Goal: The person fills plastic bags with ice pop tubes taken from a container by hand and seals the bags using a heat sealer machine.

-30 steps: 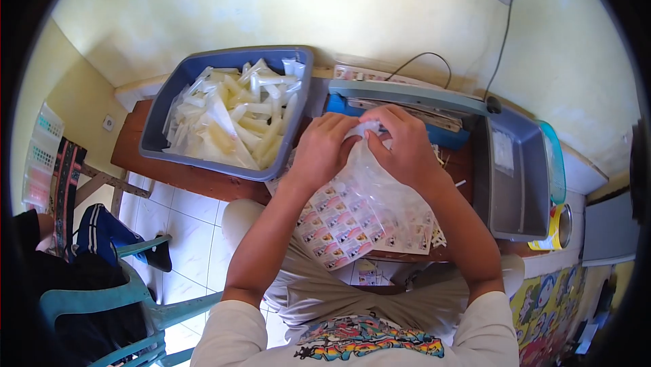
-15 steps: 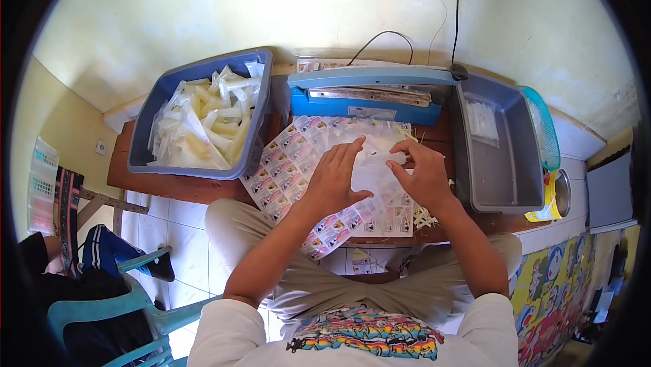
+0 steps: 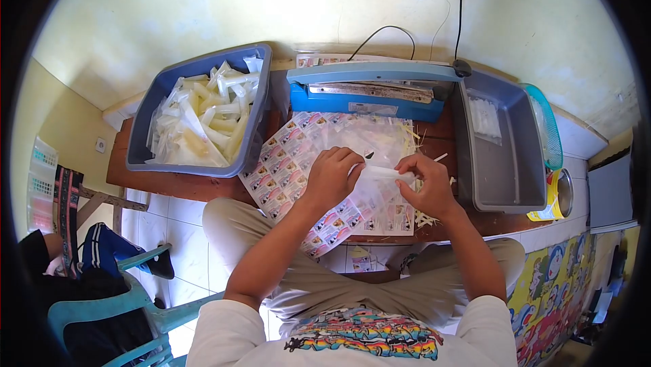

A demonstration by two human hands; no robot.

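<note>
Spanning the view's middle, 1 wooden table [image 3: 135, 180] carries 2 large tubs. The left tub [image 3: 228, 165] holds a heap of filled plastic packets [image 3: 203, 126] (too tangled to count); the right tub [image 3: 512, 163] holds 1 clear bag [image 3: 485, 119] of small white pieces. Between the tubs stands 1 blue sealer [image 3: 366, 104] with a long arm, and in front of it lie at least 2 printed sheets [image 3: 274, 170], overlapping, with clear plastic on top. Above them, 2 hands stretch 1 thin plastic sleeve [image 3: 384, 172] sideways. The left hand [image 3: 332, 178], spread and apart from the plastic half a second ago, has now closed, thumb and finger pinching the sleeve's left end. The right hand [image 3: 428, 189] pinches the other end between thumb and fingertips.
</note>
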